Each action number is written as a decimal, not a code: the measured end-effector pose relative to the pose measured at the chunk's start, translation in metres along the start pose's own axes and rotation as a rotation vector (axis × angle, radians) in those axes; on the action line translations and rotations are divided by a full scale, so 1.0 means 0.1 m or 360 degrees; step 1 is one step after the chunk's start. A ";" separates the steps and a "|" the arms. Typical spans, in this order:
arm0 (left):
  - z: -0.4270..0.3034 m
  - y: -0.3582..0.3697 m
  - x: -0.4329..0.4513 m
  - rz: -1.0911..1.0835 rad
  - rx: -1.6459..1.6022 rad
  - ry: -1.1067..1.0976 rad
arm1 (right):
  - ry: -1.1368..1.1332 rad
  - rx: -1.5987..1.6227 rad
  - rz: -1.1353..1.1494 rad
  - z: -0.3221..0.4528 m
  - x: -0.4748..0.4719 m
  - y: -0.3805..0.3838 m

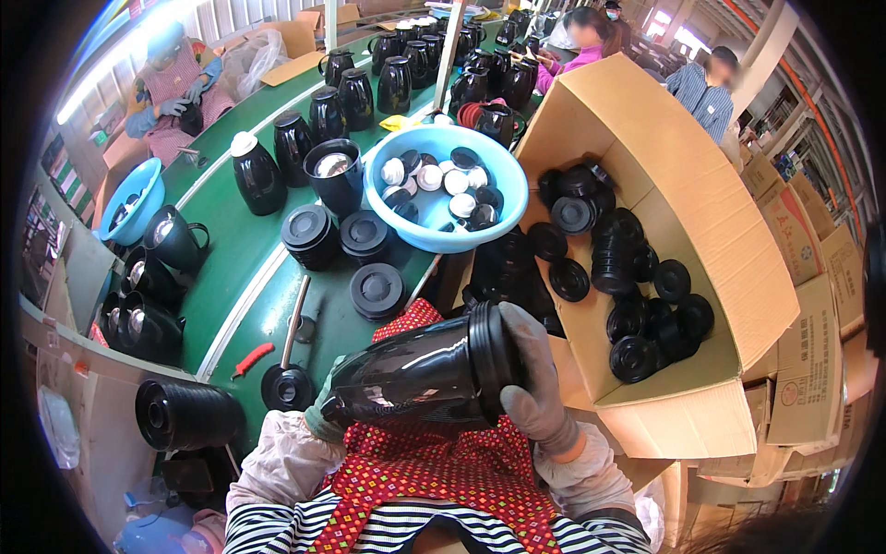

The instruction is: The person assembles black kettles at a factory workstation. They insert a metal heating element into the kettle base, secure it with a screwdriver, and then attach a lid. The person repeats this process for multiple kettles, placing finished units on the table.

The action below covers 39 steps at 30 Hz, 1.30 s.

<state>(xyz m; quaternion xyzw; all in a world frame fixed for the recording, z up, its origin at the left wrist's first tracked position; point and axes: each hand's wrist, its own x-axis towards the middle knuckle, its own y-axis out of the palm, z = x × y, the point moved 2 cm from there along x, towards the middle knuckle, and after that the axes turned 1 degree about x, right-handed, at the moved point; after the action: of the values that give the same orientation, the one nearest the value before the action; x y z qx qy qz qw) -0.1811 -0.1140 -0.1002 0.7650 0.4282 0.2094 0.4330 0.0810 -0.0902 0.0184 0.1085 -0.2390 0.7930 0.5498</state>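
Note:
A glossy black vacuum jug body (415,374) lies tilted on its side in front of my red patterned apron. My left hand (327,408), in a greenish glove, holds its end at the left, partly hidden behind it. My right hand (540,384), in a grey glove, grips the black ribbed base cap (484,367) at the other end. Ahead on the green bench are stacked black round caps (377,291), a metal-shafted tool with a round black base (287,384) and a red-handled tool (254,360). An open jug (333,173) stands behind the stacks.
A blue basin (446,242) holds white and black lids. At right, an open cardboard box (664,173) contains many black caps. Several black jugs (394,86) stand farther back. A stack of black discs (190,415) is at lower left. Co-workers are across the bench and beyond.

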 end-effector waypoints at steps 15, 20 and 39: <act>0.00 -0.17 0.03 0.0174 0.0205 -0.0079 | -0.0306 -0.0358 0.0244 -0.09 -0.08 0.00; -0.23 -0.12 -0.11 -0.0231 0.0915 0.0114 | 0.0000 0.0347 0.0159 -0.16 -0.13 0.08; -0.64 0.48 -0.35 -0.0811 0.2493 0.1848 | 0.0737 0.0826 0.0246 0.20 0.19 0.01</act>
<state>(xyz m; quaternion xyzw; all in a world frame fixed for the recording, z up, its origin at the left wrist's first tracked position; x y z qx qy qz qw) -0.2221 -0.1247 -0.0237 0.4994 0.7408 0.1105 -0.4354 0.0715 -0.0846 0.0444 0.0435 0.0939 0.8701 0.4818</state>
